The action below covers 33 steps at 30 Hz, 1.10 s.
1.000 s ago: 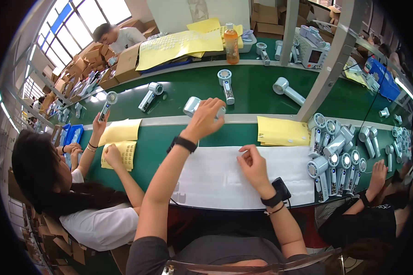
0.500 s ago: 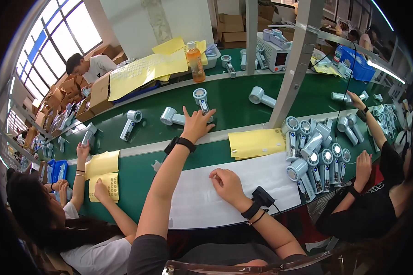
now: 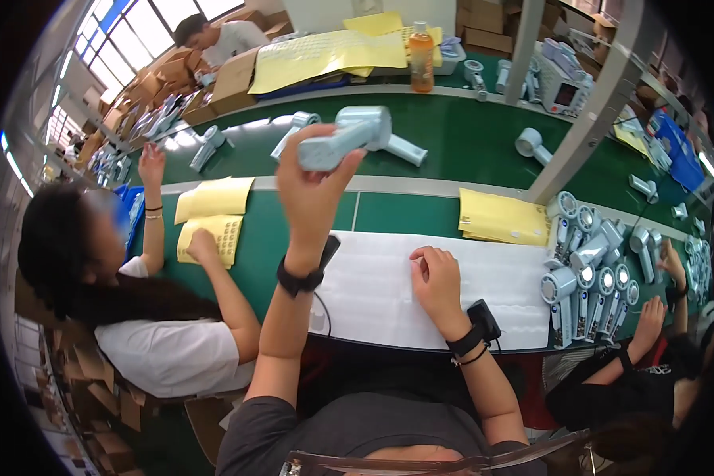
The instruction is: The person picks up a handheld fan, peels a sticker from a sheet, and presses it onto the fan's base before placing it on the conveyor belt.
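Beside the white mat (image 3: 373, 295), at three o'clock, bunched fans (image 3: 559, 282): whether finished, I cannot tell. Over the mat, the right hand (image 3: 439, 284) curls loosely, seemingly empty. Toward eleven, the left hand (image 3: 316, 198) clasps a raised fan (image 3: 333, 149), not yet set down.

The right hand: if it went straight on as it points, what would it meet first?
The right hand would probably meet the pale rail beyond the white sheet; the hand's height is unclear.
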Available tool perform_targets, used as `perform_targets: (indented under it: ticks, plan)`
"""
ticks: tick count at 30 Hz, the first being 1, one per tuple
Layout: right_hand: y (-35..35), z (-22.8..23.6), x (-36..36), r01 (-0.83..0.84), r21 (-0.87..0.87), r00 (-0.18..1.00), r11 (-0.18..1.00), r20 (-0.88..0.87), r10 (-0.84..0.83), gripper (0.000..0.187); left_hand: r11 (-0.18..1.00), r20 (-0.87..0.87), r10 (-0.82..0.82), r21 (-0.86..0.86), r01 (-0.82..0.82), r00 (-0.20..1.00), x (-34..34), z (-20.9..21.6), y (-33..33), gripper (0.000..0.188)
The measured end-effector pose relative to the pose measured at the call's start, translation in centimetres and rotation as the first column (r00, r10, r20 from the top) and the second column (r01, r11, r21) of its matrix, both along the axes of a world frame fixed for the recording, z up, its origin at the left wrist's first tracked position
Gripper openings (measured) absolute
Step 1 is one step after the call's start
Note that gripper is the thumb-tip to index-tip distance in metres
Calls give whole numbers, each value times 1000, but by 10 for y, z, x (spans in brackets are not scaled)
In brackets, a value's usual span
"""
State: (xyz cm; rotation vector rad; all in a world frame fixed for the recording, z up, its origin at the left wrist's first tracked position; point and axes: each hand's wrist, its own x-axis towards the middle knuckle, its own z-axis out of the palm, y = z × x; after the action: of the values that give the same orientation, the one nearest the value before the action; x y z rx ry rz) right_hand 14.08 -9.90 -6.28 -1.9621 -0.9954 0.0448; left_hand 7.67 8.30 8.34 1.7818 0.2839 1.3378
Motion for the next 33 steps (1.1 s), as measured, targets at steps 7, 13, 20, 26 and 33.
perform_targets:
  ticks: [7,13,20,26,33]
  plan:
    - [41,5,-90,-292,10,948,956,136,288,20,907,320,386,37,-419,865,-163,5,-62,58]
    - [66,-1,-117,-365,-24,909,931,209,362,27,924,340,367,-28,-381,866,-197,-10,-67,65]
    - [74,-7,-125,-294,42,956,955,38,292,23,900,-79,411,-125,-418,908,-193,-34,-58,60]
    - [80,-1,-137,-282,33,951,959,143,275,13,882,-21,441,-176,-438,897,-193,-41,-53,58]
    - [86,-1,-131,-211,102,977,972,-15,213,11,862,50,506,-79,-501,861,-183,-41,-46,57]
